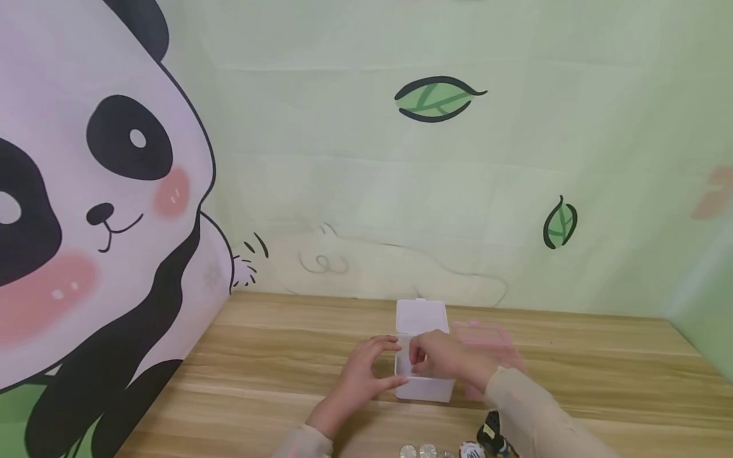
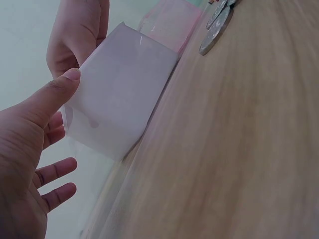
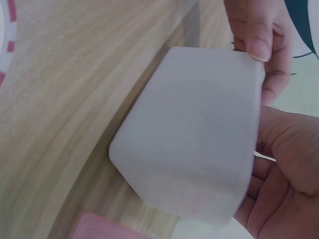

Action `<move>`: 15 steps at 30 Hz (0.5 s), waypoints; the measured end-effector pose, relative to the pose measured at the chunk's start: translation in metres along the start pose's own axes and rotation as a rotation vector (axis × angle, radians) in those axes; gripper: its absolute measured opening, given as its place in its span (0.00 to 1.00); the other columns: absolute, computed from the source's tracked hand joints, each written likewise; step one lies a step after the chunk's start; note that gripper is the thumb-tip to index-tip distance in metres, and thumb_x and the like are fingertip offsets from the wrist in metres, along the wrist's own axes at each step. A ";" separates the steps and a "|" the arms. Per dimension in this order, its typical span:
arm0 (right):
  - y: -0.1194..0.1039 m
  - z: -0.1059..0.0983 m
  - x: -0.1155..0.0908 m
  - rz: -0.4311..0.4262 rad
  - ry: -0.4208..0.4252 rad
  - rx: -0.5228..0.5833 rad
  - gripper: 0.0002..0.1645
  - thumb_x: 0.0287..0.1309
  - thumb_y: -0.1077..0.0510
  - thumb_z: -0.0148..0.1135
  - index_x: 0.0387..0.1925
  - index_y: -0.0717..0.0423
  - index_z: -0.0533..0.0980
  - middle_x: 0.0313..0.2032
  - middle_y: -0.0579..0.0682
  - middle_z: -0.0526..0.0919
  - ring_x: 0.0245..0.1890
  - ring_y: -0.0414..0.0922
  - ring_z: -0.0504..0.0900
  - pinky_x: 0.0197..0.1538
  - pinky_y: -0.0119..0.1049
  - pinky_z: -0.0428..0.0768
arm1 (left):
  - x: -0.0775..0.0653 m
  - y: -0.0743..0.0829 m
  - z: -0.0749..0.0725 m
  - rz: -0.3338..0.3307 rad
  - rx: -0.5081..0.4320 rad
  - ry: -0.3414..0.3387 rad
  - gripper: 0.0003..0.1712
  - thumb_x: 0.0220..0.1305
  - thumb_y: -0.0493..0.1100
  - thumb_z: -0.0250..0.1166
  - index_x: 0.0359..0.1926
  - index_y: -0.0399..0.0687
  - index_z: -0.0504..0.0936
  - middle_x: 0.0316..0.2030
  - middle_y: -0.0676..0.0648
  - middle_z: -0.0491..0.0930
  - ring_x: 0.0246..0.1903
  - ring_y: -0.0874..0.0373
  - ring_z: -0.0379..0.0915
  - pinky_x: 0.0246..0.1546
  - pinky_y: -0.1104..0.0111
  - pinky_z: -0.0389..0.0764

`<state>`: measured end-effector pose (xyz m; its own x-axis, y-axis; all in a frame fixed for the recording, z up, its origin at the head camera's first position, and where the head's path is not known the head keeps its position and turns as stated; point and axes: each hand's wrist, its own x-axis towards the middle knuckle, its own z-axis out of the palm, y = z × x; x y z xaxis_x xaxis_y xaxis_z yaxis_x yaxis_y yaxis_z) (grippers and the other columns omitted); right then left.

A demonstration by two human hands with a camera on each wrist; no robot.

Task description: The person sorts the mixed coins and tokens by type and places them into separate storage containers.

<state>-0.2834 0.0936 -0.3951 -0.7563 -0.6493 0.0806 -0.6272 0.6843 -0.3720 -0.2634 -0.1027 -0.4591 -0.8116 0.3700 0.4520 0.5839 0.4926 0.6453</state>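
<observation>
A white plastic box [image 1: 424, 389] stands on the wooden table with its lid [image 1: 421, 316] tipped back. My left hand [image 1: 364, 369] holds the box at its left side, thumb on the near rim and fingertips by the hinge. In the left wrist view its thumb [image 2: 72, 74] presses the rim while two fingers spread free of the wall. My right hand [image 1: 438, 356] reaches over the opening, fingers bent down into the box. The box wall [image 3: 194, 114] hides those fingertips in the right wrist view, so I cannot tell whether they pinch anything.
A translucent pink box [image 1: 495, 343] is just right of the white one. Along the near edge lie several silver coins [image 1: 427, 451], a round chip [image 1: 471, 451] marked 100 and a small black object [image 1: 491, 432]. A panda-printed backdrop [image 1: 321, 159] rises behind the table.
</observation>
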 end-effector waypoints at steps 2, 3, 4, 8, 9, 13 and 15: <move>0.001 -0.003 -0.003 0.000 0.015 0.013 0.09 0.49 0.64 0.69 0.22 0.55 0.75 0.23 0.44 0.81 0.25 0.33 0.72 0.31 0.26 0.73 | 0.000 0.000 0.000 0.000 -0.005 -0.002 0.29 0.49 0.50 0.75 0.52 0.47 0.79 0.60 0.49 0.76 0.62 0.49 0.69 0.63 0.48 0.68; 0.001 -0.004 -0.004 0.001 0.021 0.021 0.08 0.49 0.64 0.69 0.23 0.55 0.75 0.23 0.44 0.81 0.26 0.33 0.73 0.31 0.26 0.73 | 0.000 0.001 0.000 0.001 -0.003 -0.002 0.29 0.49 0.50 0.75 0.52 0.47 0.79 0.60 0.49 0.76 0.62 0.49 0.69 0.63 0.48 0.68; 0.002 -0.006 -0.006 0.011 0.022 0.040 0.08 0.50 0.64 0.68 0.24 0.55 0.76 0.23 0.44 0.81 0.26 0.33 0.73 0.31 0.25 0.73 | 0.000 0.001 0.000 0.002 -0.004 -0.002 0.29 0.49 0.50 0.75 0.52 0.47 0.79 0.60 0.48 0.76 0.62 0.49 0.69 0.63 0.48 0.68; 0.002 -0.012 -0.015 0.054 0.025 0.130 0.05 0.54 0.63 0.66 0.27 0.55 0.76 0.26 0.45 0.81 0.28 0.34 0.73 0.31 0.25 0.74 | 0.000 0.001 0.001 0.000 0.007 0.001 0.28 0.49 0.50 0.75 0.51 0.48 0.79 0.59 0.49 0.77 0.62 0.49 0.69 0.63 0.48 0.68; 0.002 -0.013 -0.017 0.068 0.026 0.149 0.05 0.55 0.63 0.66 0.28 0.55 0.76 0.27 0.44 0.81 0.28 0.35 0.73 0.32 0.25 0.74 | 0.000 0.001 0.001 0.001 0.008 0.003 0.28 0.49 0.49 0.75 0.51 0.48 0.79 0.59 0.49 0.77 0.62 0.49 0.69 0.63 0.48 0.68; 0.003 -0.017 -0.028 0.089 0.056 0.161 0.03 0.58 0.59 0.64 0.30 0.52 0.77 0.28 0.41 0.79 0.29 0.35 0.73 0.33 0.26 0.75 | 0.001 -0.001 0.001 0.012 0.015 0.013 0.28 0.48 0.49 0.75 0.51 0.49 0.79 0.59 0.49 0.77 0.62 0.49 0.70 0.63 0.49 0.69; 0.004 -0.019 -0.033 0.092 0.075 0.153 0.03 0.59 0.57 0.64 0.30 0.50 0.77 0.28 0.40 0.79 0.29 0.35 0.73 0.35 0.27 0.75 | 0.001 0.000 0.001 0.015 0.013 0.015 0.28 0.48 0.49 0.75 0.51 0.49 0.79 0.59 0.49 0.77 0.61 0.49 0.70 0.63 0.49 0.69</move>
<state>-0.2645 0.1236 -0.3817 -0.8243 -0.5560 0.1062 -0.5235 0.6775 -0.5167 -0.2641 -0.1016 -0.4597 -0.8028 0.3660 0.4707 0.5962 0.4974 0.6302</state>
